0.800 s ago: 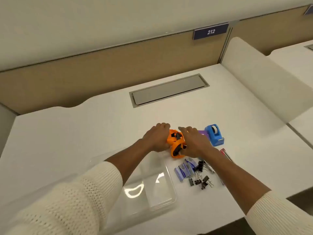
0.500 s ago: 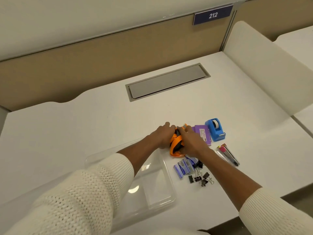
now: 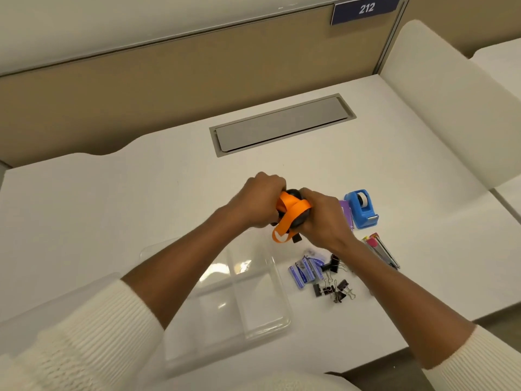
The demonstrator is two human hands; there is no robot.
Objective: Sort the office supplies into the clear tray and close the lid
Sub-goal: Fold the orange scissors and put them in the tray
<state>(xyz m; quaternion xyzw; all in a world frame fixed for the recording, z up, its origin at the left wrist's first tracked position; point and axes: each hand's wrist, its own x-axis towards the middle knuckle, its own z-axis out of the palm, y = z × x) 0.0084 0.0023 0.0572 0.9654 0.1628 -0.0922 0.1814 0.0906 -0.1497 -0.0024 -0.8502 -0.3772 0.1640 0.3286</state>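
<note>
Fingers (image 3: 270, 183) of the left hand (image 3: 258, 201) curled tight round the far side of an orange-and-black object (image 3: 291, 211); fingers of the right hand (image 3: 324, 218) wrapped round its near right side, both clamped on it, no gap showing. Held just above the counter (image 3: 141, 198), past the far right corner of the clear tray (image 3: 277, 314). Orange strap looped over a dark body, one end hanging down toward the tray corner; exact kind of item hard to tell, seemingly being bundled or folded before going in.

Outward from there: tray compartments apparently bare, nothing visibly sorted into them, though both forearms cover part of the tray. Lid not clearly made out; a faint clear sheet at the lower left, under the left sleeve, possibly it, but cannot tell.

Waiting on the counter to the right of the tray: blue staple boxes (image 3: 304, 270) just beside its right wall, black binder clips (image 3: 335, 289) scattered next to them, a purple pad (image 3: 347, 214) partly hidden behind the right hand, a blue tape dispenser (image 3: 362, 208) touching or nearly touching it, and a bundle of pens (image 3: 383, 251) near the right wrist.

Judged from this: task barely begun. First item in hand, not yet placed; five groups left to sort, then lid to close.
</note>
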